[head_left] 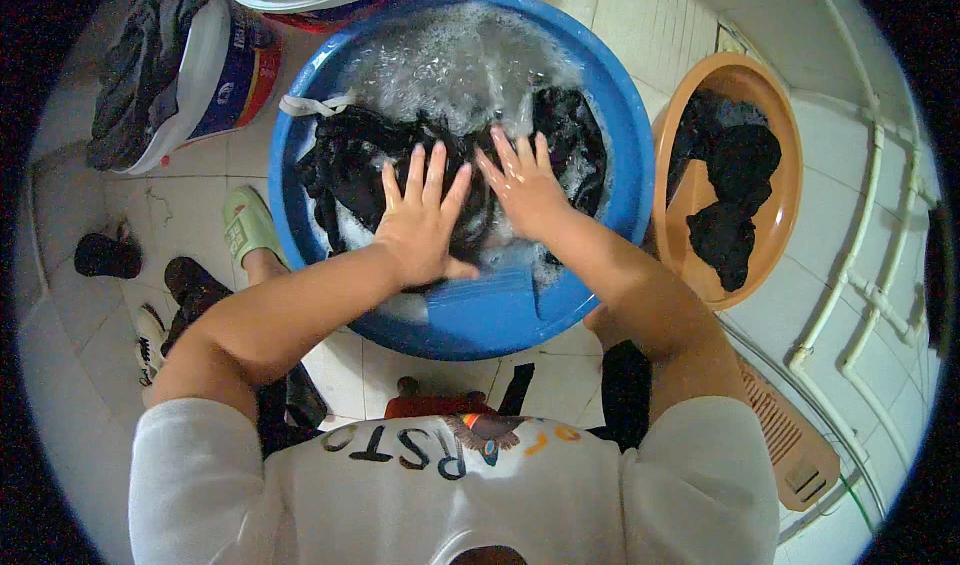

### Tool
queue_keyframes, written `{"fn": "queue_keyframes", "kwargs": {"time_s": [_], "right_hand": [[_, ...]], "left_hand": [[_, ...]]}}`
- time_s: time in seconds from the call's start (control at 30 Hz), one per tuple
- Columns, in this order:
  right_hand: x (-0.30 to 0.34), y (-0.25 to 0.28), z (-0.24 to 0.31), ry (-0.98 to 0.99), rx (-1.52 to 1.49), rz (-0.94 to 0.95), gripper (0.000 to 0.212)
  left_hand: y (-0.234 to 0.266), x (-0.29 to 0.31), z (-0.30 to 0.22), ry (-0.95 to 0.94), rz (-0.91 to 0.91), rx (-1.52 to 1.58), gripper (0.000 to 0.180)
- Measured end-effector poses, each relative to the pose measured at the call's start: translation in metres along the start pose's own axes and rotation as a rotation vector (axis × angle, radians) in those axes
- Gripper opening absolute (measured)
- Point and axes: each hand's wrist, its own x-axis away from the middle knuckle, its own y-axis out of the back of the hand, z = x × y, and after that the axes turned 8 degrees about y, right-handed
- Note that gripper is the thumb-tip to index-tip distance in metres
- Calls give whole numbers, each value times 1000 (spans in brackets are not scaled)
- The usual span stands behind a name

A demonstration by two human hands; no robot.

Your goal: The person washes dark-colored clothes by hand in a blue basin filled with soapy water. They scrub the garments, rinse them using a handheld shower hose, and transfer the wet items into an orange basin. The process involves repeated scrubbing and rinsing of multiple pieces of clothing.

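Soapy, foamy water [440, 60] fills the far part of a round blue basin [630, 155] in front of me. A wet black garment [350, 160] lies bunched in it, with a pale strap or band [318, 105] over the left rim. My left hand [422, 215] presses flat on the black cloth, fingers spread and pointing away. Beside it, my right hand [525, 185] rests on the same cloth, its fingers also apart and wet. A ribbed washboard surface [490, 290] shows at the basin's near side, below my hands. The cloth's underside is hidden.
An orange oval tub [785, 215] with dark wet clothes [738, 170] stands at the right. White buckets [225, 75] with clothing are at the far left. Pale pipes [870, 185] run along the right wall, near a brown washboard [785, 430]. Shoes [150, 335] lie on the left floor.
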Motion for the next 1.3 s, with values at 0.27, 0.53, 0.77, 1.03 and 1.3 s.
{"fn": "queue_keyframes", "kwargs": {"time_s": [0.27,0.53,0.77,1.03,1.3], "right_hand": [[-61,-12,-61,-252,-746,921,79],[-61,26,-57,-8,106,49,27],[-104,16,-75,-457,-475,520,34],[-116,-19,-71,-580,-313,327,30],[-37,98,-12,-603,-572,414,48]], "left_hand": [[-55,-68,61,-24,-66,-158,87],[-68,-163,105,316,455,115,46],[10,-133,55,295,138,22,48],[-3,-109,60,210,7,-123,81],[-5,-26,40,151,-126,125,116]]}}
